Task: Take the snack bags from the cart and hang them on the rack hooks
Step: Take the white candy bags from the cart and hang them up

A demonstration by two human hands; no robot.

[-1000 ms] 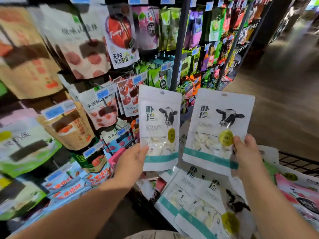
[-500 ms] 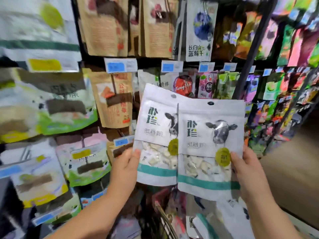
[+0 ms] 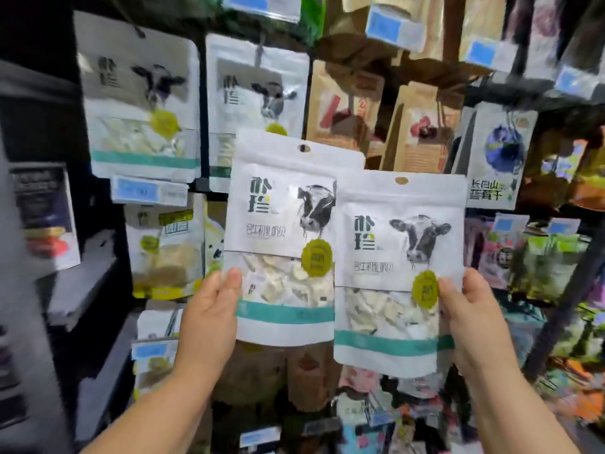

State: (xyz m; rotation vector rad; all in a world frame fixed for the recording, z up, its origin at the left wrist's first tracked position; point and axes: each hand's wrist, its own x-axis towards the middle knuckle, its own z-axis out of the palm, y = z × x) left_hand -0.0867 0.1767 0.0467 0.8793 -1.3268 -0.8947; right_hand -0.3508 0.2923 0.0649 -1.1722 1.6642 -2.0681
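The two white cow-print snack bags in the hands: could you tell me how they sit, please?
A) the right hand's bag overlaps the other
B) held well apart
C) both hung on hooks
A: the white cow-print snack bag in the right hand covers the edge of the matching bag in the left hand.

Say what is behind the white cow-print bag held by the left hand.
A matching white cow bag hangs behind the held bag; its lower part is covered.

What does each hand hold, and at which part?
Left hand pinches one white cow-print snack pouch by its lower left edge; right hand, a second such pouch by its lower right edge.
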